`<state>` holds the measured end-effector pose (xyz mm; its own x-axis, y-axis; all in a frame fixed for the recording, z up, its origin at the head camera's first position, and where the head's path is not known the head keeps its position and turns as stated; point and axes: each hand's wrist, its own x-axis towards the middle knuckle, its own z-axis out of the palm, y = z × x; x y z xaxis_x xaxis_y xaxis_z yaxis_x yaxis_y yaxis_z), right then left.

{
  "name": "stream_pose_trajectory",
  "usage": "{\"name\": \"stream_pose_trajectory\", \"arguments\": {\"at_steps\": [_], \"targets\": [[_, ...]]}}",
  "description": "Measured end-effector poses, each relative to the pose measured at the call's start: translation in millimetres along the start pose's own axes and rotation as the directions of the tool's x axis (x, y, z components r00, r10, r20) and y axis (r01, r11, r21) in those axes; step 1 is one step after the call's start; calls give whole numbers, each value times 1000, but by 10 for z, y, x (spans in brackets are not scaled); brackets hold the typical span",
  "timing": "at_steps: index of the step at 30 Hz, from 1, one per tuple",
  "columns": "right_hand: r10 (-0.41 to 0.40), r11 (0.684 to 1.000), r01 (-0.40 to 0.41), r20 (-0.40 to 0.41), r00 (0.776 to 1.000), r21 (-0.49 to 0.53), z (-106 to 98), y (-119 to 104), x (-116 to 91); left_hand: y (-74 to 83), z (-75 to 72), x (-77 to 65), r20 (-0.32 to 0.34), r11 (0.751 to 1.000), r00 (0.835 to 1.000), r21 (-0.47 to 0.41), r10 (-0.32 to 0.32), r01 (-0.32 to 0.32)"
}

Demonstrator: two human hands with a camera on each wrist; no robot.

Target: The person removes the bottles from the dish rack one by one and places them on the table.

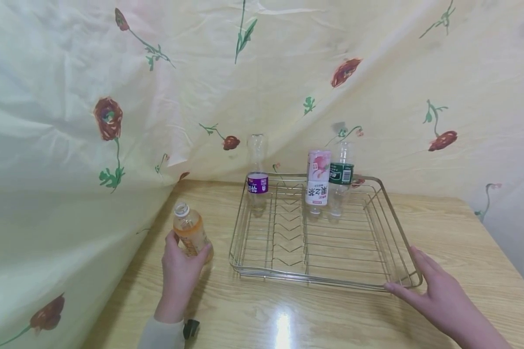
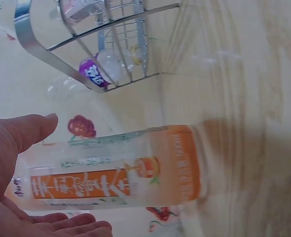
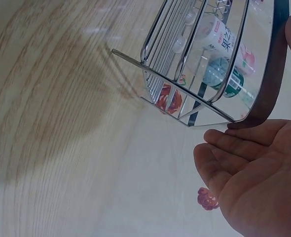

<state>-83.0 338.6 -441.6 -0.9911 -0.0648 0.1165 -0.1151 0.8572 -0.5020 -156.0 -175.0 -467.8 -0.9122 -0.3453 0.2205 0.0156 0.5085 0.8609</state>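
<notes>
A clear bottle with an orange label [image 1: 194,236] stands upright on the table, left of a wire dish rack [image 1: 268,276]. Around it is my left hand [image 1: 181,264], thumb on one side and fingers on the other. In the left wrist view a gap shows between thumb and bottle [image 2: 101,173]. My right hand [image 1: 441,288] rests against the rack's near right corner, its thumb along the front rim and fingers along the side. From the right wrist, its fingers [image 3: 234,150] look relaxed beside the rim.
Inside the rack stand a purple-labelled bottle [image 1: 258,183], a pink-and-white-labelled bottle [image 1: 318,179] and a green-labelled bottle [image 1: 341,173]. Flowered cloth [image 1: 179,87] hangs behind and to the left of the wooden table [image 1: 236,315].
</notes>
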Motion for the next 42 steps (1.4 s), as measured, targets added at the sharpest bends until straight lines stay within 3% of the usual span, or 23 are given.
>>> {"name": "stream_pose_trajectory", "arguments": {"at_steps": [31, 42], "targets": [[-10, 1000, 11, -20, 1000, 26, 31, 17, -22, 339, -243, -19, -51, 1000, 999, 15, 13, -12], [20, 1000, -20, 15, 1000, 17, 8, -3, -21, 480, -300, -37, -69, 1000, 997, -1, 18, -18]]}}
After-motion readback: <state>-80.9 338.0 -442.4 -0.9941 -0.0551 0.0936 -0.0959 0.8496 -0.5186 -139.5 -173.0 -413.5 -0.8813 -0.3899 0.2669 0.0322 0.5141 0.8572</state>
